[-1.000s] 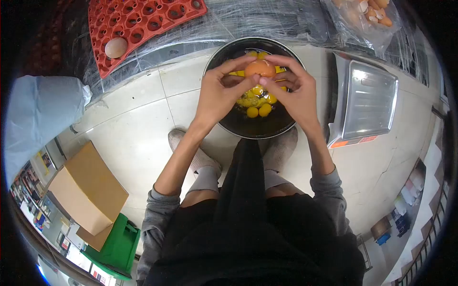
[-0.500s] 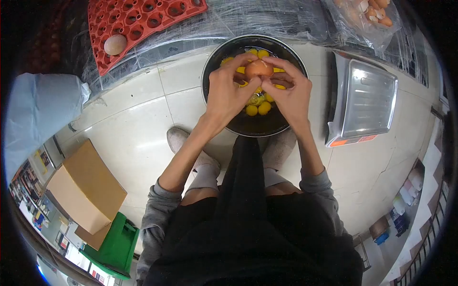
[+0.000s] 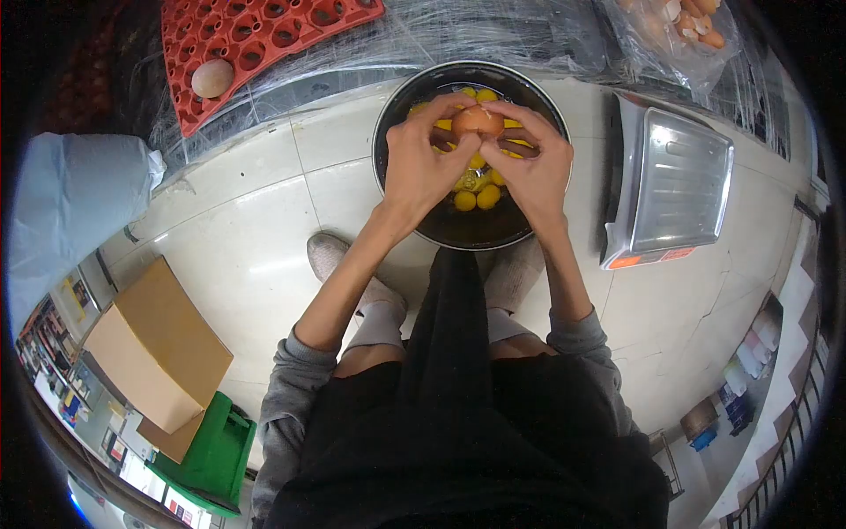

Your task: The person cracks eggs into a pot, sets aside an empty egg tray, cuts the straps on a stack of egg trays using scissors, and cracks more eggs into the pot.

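Between my two hands is a brown egg (image 3: 478, 122) with a cracked shell, held over a dark round bowl (image 3: 467, 231). My left hand (image 3: 425, 163) grips its left side, with thumb and fingers curled round it. On the other side my right hand (image 3: 534, 163) holds it the same way, both thumbs meeting at the near face. Several raw yolks (image 3: 487, 196) in clear egg white lie in the bowl below. My hands cover part of the yolks and the bowl's middle.
A red egg tray (image 3: 256, 53) with one pale egg (image 3: 212, 78) sits at upper left on plastic wrap. A bag of eggshells (image 3: 692, 26) is at upper right. Right of the bowl stands a metal-topped scale (image 3: 679, 181). A cardboard box (image 3: 163, 344) and green bin (image 3: 211, 454) are at lower left.
Both hands stay on the egg over the bowl. The egg and hands have shifted very slightly, and the thumbs press closer at its near side.
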